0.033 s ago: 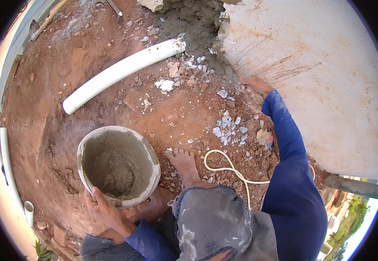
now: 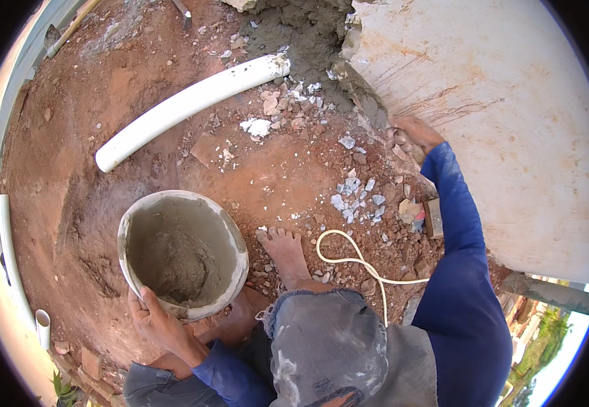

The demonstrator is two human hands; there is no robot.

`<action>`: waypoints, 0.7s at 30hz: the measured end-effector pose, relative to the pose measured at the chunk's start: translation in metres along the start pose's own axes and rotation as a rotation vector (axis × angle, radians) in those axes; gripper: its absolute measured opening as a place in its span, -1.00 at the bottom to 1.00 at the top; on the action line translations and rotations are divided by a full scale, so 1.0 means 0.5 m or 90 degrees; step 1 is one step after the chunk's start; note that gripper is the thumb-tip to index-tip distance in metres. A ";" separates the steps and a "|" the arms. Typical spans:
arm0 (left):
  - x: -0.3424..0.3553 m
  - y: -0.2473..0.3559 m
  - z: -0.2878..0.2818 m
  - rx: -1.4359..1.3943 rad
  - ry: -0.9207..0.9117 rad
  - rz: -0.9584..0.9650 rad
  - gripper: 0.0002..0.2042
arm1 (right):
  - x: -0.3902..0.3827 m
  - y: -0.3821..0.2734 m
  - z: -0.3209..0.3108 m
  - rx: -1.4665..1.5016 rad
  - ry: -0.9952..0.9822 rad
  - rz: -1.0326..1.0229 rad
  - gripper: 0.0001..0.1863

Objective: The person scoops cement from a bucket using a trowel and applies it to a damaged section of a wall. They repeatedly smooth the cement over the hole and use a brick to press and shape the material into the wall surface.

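My left hand (image 2: 162,325) grips the near rim of a round bucket (image 2: 233,224), thumb over the edge and fingers on the outside. Wet grey mortar (image 2: 186,264) fills its lower part, and the bucket tilts a little toward me. To the far right, my right hand (image 2: 416,136) is closed around the handle of a trowel (image 2: 369,98), most of which the fingers hide. The mortar-smeared blade lies along the lower edge of the pale wall (image 2: 484,136). Beyond it, a mass of wet mortar (image 2: 301,34) is packed against the broken wall corner.
A white plastic pipe (image 2: 193,112) lies across the red dirt. A cream hose (image 2: 349,260) loops near my bare foot (image 2: 286,254). Broken stones (image 2: 359,200) and a brick piece (image 2: 434,218) lie by the wall; more white pipe (image 2: 11,258) runs along the left wall.
My right hand and the trowel have slid nearer and rightward along the wall's lower edge. My left hand keeps its hold on the bucket.
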State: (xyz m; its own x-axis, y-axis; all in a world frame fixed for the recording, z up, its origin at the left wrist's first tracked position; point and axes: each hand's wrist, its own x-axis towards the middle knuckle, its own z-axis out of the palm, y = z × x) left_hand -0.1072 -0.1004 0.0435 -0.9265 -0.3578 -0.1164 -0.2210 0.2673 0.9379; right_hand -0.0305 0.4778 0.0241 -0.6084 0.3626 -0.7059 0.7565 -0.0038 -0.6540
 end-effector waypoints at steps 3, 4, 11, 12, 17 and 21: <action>0.000 -0.001 0.027 0.019 -0.062 0.024 -0.69 | -0.184 -0.048 -0.013 -0.057 0.090 -0.059 -0.53; -0.005 -0.001 0.048 -0.030 -0.086 0.024 -0.69 | -0.224 -0.049 -0.007 -0.083 0.112 -0.069 -0.53; -0.037 -0.007 0.109 -0.102 -0.187 0.011 -0.68 | -0.291 -0.079 0.234 -0.504 -0.078 -0.396 -0.59; -0.044 -0.012 0.121 -0.086 -0.202 0.011 -0.69 | -0.279 -0.074 0.267 -0.557 -0.098 -0.392 -0.63; -0.065 -0.025 0.135 -0.026 -0.227 -0.016 -0.73 | -0.224 -0.089 0.426 -0.868 0.007 -0.441 -0.76; -0.050 -0.047 0.127 0.014 -0.212 -0.002 -0.72 | -0.168 -0.072 0.513 -1.016 0.176 -0.528 -0.82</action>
State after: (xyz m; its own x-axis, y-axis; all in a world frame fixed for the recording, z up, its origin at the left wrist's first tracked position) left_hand -0.0983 -0.0411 0.0034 -0.9735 -0.0480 -0.2237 -0.2280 0.2875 0.9303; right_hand -0.0683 0.2087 0.0373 -0.9774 -0.0659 -0.2007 -0.1073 0.9733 0.2030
